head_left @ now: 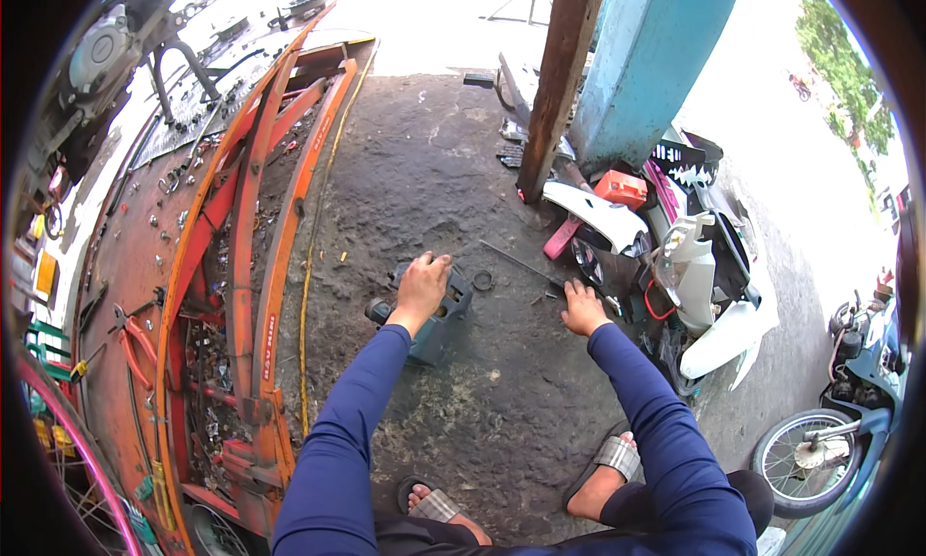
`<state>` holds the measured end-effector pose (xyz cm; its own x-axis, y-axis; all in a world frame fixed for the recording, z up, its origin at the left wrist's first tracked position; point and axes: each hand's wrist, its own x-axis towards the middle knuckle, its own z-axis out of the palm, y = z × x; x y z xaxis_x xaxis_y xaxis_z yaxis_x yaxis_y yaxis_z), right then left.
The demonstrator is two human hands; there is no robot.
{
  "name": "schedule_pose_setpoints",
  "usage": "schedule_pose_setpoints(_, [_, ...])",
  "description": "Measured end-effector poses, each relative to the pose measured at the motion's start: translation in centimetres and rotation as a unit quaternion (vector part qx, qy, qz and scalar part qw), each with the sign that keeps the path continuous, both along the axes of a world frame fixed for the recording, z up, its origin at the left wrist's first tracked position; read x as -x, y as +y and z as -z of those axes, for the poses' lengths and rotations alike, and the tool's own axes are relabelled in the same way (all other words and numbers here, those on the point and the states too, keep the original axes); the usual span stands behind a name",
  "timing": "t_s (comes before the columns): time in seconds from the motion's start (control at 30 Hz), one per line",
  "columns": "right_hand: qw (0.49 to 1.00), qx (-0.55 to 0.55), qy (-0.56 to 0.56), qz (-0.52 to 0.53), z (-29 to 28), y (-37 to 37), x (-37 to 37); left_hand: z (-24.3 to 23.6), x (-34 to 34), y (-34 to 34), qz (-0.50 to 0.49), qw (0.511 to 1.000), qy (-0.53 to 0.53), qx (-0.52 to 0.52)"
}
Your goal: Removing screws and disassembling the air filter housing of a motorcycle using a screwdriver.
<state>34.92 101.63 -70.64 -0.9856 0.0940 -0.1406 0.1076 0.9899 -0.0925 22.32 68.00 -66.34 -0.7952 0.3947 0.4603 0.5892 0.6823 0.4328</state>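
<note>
My left hand lies over the top of a dark grey-green block-shaped metal part on the ground, fingers curled against it. A round dark knob-like end sticks out at the part's left side. To the right, my right hand is low at the ground with fingers bent down over the near end of a long thin metal rod. The fingertips' hold on the rod is partly hidden. Between the hands, a small dark ring rests beside the block.
On the left stands an orange steel lift frame, with red-handled pliers and loose hardware beyond it. White motorcycle fairings and a red box are piled at right by a wooden post and blue pillar. A motorcycle wheel stands lower right.
</note>
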Motion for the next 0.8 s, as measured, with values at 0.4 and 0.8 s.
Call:
schedule_pose_setpoints(0.4, [0.862, 0.495, 0.081, 0.077, -5.1, -1.9, -0.8, -1.4, -0.2, -0.3, 0.034, 0.994, -0.077, -0.065])
schedule_pose_setpoints(0.8, [0.897, 0.441, -0.03, 0.018, -13.6, 0.5, -1.0, -1.3, 0.1, -0.2, 0.03, 0.99, -0.116, -0.074])
